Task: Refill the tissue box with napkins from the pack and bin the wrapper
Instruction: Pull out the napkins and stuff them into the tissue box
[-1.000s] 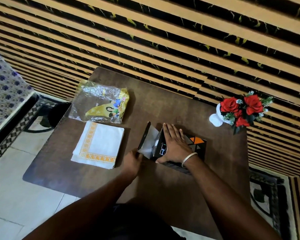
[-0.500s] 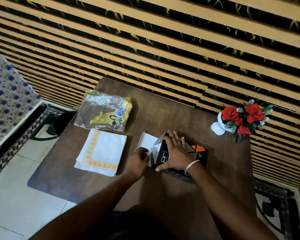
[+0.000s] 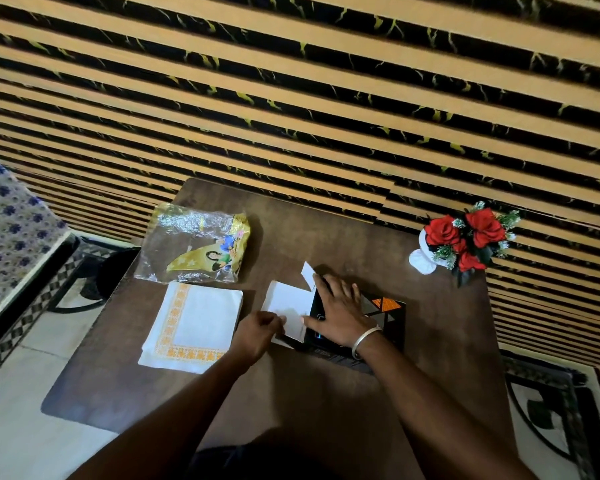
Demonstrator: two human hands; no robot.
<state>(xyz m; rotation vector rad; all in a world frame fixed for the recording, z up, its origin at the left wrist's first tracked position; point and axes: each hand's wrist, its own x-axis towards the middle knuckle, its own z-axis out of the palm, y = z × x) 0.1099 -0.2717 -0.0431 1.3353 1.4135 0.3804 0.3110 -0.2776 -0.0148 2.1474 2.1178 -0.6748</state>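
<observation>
A black tissue box with orange triangles lies on its side on the brown table. My right hand presses flat on top of it. Its white end flap is folded out flat to the left, and my left hand pinches the flap's near edge. A smaller side flap sticks up behind. A stack of white napkins with an orange border lies left of the box. The empty clear and yellow wrapper lies behind the napkins.
A white vase of red roses stands at the table's far right. A striped wall panel runs behind the table. A dark round bin sits on the floor left of the table, beside patterned furniture.
My left hand has pulled the box's end flap from upright down flat to the left. My right hand stays pressed on the box.
</observation>
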